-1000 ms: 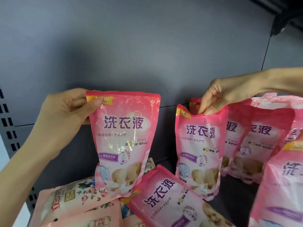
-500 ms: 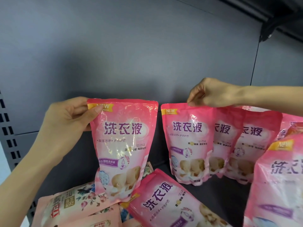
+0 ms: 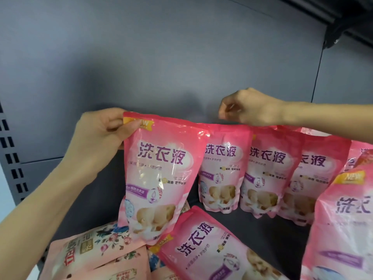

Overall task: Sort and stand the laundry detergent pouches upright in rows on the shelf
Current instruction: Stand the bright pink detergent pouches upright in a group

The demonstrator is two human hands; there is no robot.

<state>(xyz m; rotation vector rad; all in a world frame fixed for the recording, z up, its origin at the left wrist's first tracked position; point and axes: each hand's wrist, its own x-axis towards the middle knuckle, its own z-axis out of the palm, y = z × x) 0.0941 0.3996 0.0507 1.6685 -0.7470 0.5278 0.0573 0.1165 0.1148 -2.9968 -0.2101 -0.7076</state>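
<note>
Nearest the camera, the floral pouches and a flat pouch of the pink kind lie on the shelf, not yet stood up. Another pink pouch fills the right edge, upright as far as it shows.

Just beyond them the left hand pinches the held pouch by its top left corner, thumb on the front over the yellow tag and fingers behind. The pouch hangs upright. Whether its base touches the lying ones or clears them, I cannot tell.

Its film is glossy and wrinkled and its lower part bulges, so I judge it a soft bag of liquid: heavy low down, limp at the top, slick on the face. The flat sealed strip along the top looks the surest place to hold, since a squeeze on the belly would only shift the liquid. To stand, the base probably needs to spread flat on the shelf.

Farther back, the standing row is upright, each pouch overlapping the next. The right hand hovers just above the top edge of the leftmost one, fingers curled together, holding nothing that I can see. The bare shelf left of that row, before the grey back panel, looks like the held pouch's place.
</note>
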